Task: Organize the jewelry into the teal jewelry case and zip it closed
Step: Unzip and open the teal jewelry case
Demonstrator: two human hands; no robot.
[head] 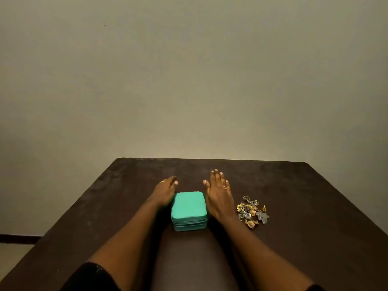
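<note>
A teal jewelry case (188,210) lies zipped shut on the dark table, between my two forearms. My left hand (164,190) rests flat just left of the case's far corner, fingers stretched out, holding nothing. On the other side of the case, my right hand (218,193) also lies flat with its fingers spread and nothing in it. A small heap of gold and silver jewelry (252,212) sits on the table just right of my right wrist. Each hand wears a ring.
The dark brown table (304,206) ends at a far edge against a plain beige wall (189,80). Its left edge runs diagonally, with floor beyond it at the lower left.
</note>
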